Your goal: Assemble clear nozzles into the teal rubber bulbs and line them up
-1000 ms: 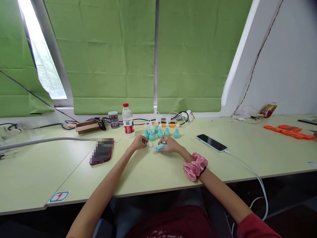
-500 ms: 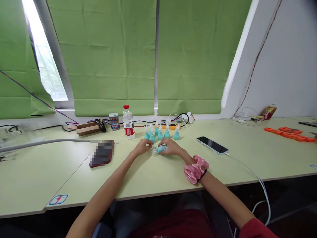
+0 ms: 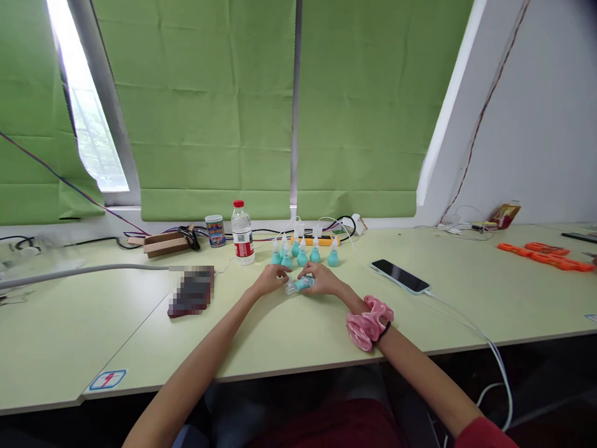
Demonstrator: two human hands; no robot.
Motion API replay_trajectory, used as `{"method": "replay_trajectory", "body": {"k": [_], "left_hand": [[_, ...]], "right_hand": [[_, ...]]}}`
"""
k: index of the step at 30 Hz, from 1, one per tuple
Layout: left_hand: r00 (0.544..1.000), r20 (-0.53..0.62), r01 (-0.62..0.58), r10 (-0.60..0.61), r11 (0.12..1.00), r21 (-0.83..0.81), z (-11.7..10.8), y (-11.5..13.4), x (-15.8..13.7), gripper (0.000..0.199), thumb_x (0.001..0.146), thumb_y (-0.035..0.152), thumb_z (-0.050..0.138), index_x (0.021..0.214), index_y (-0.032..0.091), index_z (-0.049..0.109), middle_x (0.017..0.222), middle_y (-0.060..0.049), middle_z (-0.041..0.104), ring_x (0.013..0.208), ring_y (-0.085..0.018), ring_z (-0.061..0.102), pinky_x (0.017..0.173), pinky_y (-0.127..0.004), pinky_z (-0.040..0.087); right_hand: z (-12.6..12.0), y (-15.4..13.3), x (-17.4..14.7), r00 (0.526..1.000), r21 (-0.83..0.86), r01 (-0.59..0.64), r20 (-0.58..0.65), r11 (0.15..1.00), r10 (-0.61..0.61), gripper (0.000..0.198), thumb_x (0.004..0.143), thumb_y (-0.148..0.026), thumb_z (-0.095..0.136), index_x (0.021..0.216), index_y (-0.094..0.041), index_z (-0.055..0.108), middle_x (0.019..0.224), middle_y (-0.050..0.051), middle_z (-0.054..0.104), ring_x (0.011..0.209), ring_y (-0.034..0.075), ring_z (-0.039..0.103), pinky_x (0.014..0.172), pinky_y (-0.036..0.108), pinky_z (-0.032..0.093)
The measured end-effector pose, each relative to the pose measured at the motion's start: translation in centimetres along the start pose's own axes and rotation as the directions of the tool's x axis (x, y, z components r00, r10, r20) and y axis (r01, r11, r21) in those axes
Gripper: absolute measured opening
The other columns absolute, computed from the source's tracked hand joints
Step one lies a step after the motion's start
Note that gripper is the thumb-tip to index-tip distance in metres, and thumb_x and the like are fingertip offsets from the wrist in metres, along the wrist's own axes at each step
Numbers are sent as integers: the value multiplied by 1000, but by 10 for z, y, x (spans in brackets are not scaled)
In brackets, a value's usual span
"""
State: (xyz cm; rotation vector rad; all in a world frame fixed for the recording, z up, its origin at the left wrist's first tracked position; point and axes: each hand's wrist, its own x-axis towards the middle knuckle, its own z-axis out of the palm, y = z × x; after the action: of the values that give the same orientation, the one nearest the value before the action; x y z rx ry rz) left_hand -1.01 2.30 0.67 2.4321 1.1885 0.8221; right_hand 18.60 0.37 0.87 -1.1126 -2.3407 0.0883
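My right hand (image 3: 321,277) is closed around a small teal squeeze bulb with a clear plastic piece (image 3: 301,285), held low over the table with the clear end pointing left. Close to that clear end is my left hand (image 3: 270,279), its thumb and fingers curled together in a pinch. Whatever lies in that pinch is too small to make out. Just beyond both hands several teal squeeze bulbs with whitish tips (image 3: 302,257) stand upright in a loose group. One of these bulbs (image 3: 333,257) stands a little apart on the right.
A red-capped water bottle (image 3: 243,236), a printed can (image 3: 215,231) and an open cardboard box (image 3: 165,244) stand at the back left. A phone (image 3: 400,275) on a white cable lies right. Orange plastic parts (image 3: 545,254) lie far right, a pixelated dark item (image 3: 192,291) left.
The hands stay nearly in place; the fingers have shifted slightly around the held bulb. The whole view has tilted a little.
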Motion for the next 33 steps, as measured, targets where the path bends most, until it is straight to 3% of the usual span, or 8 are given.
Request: {"method": "replay_trajectory", "body": {"k": [6,9,12,16,21,28,33], "left_hand": [[1000,0,10,-10,989,-150,2,6,-3,22,61,16,60,83,16,64,69,-1,64,67,-14,55,68,-27,42],[997,-44,54,-68,963,-263,-1,7,0,12,67,20,60,76,13,62,72,-2,63,71,-14,56,72,-31,42],[985,-86,103,-152,903,-417,-12,5,3,17,75,25,55,84,11,58,82,-4,61,77,-15,56,73,-33,44],[970,-62,149,-237,773,-616,-29,-1,3,24,81,28,48,96,11,53,90,-5,58,79,-15,56,69,-33,46],[950,22,208,-311,579,-788,-29,-3,2,23,82,27,46,98,12,51,97,-6,54,81,-15,54,69,-33,47],[913,137,260,-384,291,-921,-26,-2,3,24,82,27,46,100,12,50,96,-6,54,80,-15,54,67,-32,47],[897,160,238,-413,143,-961,-29,2,2,23,82,27,45,100,12,50,95,-6,54,78,-14,55,65,-31,47]], "right_hand": [[-2,0,0,1000,13,5,10,1000,-5,33,48,-28,71,80,-21,66,85,2,54,73,15,50,62,23,37],[-5,1,0,1000,19,1,14,1000,-2,31,48,-26,71,79,-20,66,80,1,55,70,14,49,58,22,36],[-7,2,0,1000,28,3,14,1000,-3,29,49,-26,70,77,-20,66,77,0,54,70,14,49,57,21,36],[-6,3,0,1000,39,10,15,999,-10,31,48,-26,71,78,-19,66,79,1,55,68,13,48,57,21,36],[-2,3,2,1000,44,14,13,999,-15,32,47,-26,72,78,-19,66,79,2,54,67,13,48,58,22,37],[-3,3,2,1000,47,8,12,999,-9,33,48,-25,72,80,-19,66,80,2,54,66,13,48,57,21,36],[-4,2,1,1000,44,10,15,999,-11,32,48,-25,72,79,-19,66,79,2,54,66,13,47,57,21,36]]}}
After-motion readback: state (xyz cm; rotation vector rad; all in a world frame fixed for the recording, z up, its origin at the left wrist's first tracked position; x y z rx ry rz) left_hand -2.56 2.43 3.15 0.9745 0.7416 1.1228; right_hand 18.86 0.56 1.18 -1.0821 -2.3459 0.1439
